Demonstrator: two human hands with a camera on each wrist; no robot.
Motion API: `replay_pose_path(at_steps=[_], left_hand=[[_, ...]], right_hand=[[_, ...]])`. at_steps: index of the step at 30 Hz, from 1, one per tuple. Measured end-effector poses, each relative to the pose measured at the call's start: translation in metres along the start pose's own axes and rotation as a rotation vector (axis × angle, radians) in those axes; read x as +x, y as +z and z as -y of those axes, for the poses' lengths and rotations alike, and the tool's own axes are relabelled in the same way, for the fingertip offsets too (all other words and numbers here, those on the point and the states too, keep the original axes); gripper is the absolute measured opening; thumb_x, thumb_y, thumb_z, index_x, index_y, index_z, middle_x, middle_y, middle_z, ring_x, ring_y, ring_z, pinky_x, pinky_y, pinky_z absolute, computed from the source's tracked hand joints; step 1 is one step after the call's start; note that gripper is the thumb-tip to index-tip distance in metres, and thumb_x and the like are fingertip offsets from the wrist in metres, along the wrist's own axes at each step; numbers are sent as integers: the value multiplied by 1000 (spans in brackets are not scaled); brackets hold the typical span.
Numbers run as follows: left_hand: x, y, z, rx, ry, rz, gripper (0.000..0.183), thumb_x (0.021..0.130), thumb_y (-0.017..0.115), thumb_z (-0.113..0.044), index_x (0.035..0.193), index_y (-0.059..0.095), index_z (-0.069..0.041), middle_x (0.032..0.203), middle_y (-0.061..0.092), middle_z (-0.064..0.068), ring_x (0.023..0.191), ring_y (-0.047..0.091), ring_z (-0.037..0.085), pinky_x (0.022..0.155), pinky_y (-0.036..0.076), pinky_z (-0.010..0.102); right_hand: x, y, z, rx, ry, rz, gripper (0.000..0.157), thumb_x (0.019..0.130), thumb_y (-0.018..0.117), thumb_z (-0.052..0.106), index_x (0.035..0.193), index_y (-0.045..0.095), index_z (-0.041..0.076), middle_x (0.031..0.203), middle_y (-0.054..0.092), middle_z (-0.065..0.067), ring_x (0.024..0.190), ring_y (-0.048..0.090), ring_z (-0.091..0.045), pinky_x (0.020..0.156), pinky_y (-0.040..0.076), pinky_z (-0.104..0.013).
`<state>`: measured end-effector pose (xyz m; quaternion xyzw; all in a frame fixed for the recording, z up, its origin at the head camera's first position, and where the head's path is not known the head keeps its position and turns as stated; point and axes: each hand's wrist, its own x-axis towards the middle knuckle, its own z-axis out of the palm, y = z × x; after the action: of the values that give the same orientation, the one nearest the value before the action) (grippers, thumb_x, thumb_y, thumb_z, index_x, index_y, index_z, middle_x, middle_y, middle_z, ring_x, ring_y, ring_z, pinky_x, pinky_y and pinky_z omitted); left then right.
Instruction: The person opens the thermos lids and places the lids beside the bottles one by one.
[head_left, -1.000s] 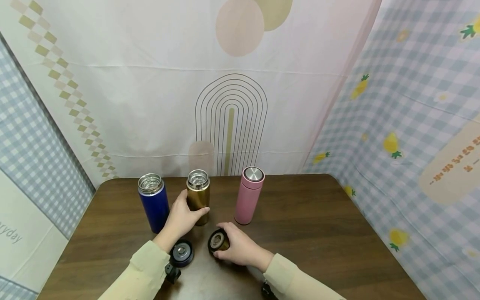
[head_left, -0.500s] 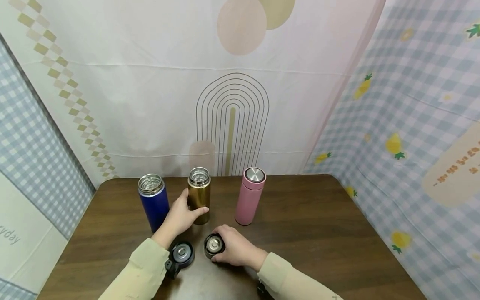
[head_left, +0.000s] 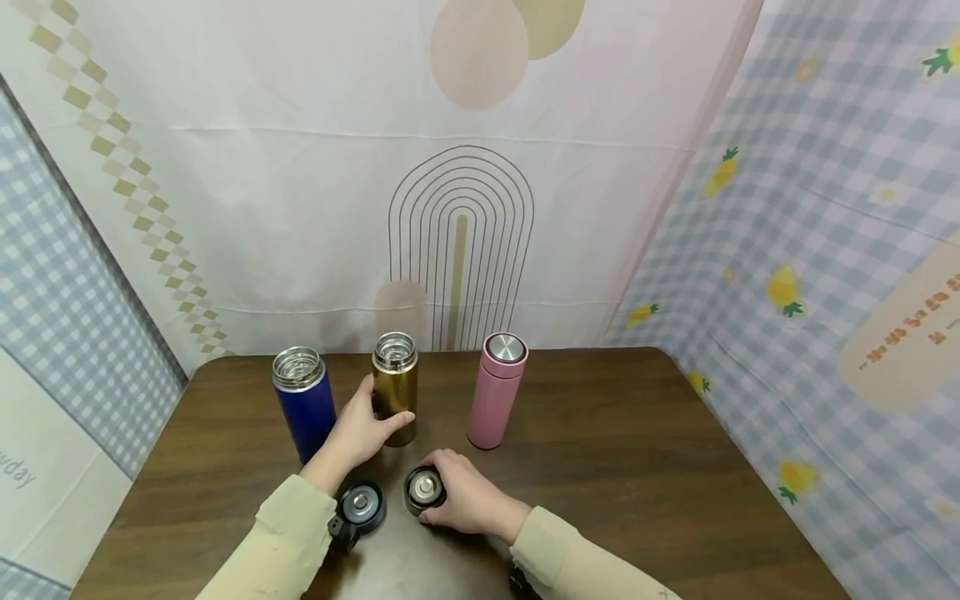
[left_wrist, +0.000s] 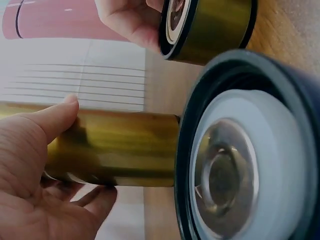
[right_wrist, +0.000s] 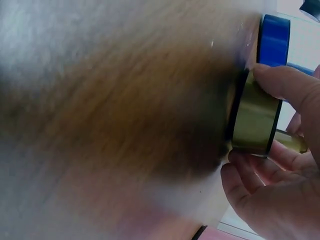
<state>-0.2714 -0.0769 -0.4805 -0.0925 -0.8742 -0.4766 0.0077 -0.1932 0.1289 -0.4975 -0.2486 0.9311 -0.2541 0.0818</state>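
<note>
My left hand (head_left: 365,427) has its thumb and fingers around the gold thermos bottle (head_left: 395,392), which stands upright with its steel mouth uncovered. With my right hand (head_left: 468,493) I grip the sides of a gold, black-rimmed lid (head_left: 424,489) at the tabletop, its inner side facing up. In the right wrist view the gold lid (left_wrist: 215,30) sits between thumb and fingertips, its flat end at the wood. A dark blue lid (head_left: 360,506) lies inside-up left of it, below my left wrist. The blue thermos bottle (head_left: 303,408) stands without its lid, left of the gold one.
A pink thermos bottle (head_left: 497,392) with its steel-topped lid on stands right of the gold bottle. Brown wooden table (head_left: 637,475) stretches to the right. A white patterned cloth (head_left: 300,208) hangs behind its back edge, and checked cloths hang at both sides.
My right hand has shifted slightly left and turned the gold lid from tilted to inside-up at the table. My left hand keeps its grip on the gold bottle.
</note>
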Motion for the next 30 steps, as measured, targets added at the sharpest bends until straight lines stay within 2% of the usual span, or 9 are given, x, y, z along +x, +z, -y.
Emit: replay_pose_path(at_steps=[3,6,8,11,15,20,26,30], left_hand=[[-5,-3,-1,-25,-4,18,89,82,77,-33,148,25,-4,137,47,25,122,50,40,97,42,53],[-12,-8,-3,-56,17,21,88,84,76,-29,149,22,-3,140,42,27,126,46,41,99,41,52],[-19,-11,-5,-62,39,19,85,85,75,-27,149,23,-4,142,40,25,127,45,40,100,41,51],[-30,-15,-7,-50,70,19,81,86,74,-23,148,25,-5,142,40,22,129,43,37,101,41,51],[-44,-19,-10,-38,87,28,78,87,73,-21,147,27,-3,143,40,23,129,42,38,100,40,52],[-56,-16,-16,-44,103,35,74,86,74,-22,145,31,-5,139,43,21,127,45,36,99,42,51],[-63,-11,-25,-33,152,41,74,85,75,-26,143,35,-7,135,48,18,124,48,32,99,43,48],[-63,-7,-30,-45,161,55,73,85,75,-27,143,36,-7,136,47,16,124,49,31,99,43,47]], right_hand=[[-4,-1,-1,7,3,0,74,72,83,39,131,49,9,120,53,0,116,49,-19,98,42,-33],[-9,-7,-4,39,1,-27,80,73,82,46,137,48,11,126,54,-2,121,48,-23,100,41,-38],[-13,-13,-7,68,-4,-64,79,74,80,49,137,49,12,126,54,-3,120,50,-22,99,43,-38],[-19,-24,-12,113,-12,-114,75,75,78,50,135,51,14,121,56,-2,110,53,-16,92,47,-33],[-29,-40,-19,167,-11,-166,72,76,78,50,133,52,15,118,56,2,108,55,-18,91,48,-35],[-43,-59,-31,201,-5,-227,70,77,78,47,131,52,11,122,57,-3,110,56,-23,91,48,-38],[-52,-79,-43,214,33,-271,73,76,78,49,133,52,11,126,57,-6,107,56,-16,90,49,-40],[-56,-92,-47,213,62,-284,75,75,78,51,133,53,11,127,56,-2,108,55,-16,91,48,-43]])
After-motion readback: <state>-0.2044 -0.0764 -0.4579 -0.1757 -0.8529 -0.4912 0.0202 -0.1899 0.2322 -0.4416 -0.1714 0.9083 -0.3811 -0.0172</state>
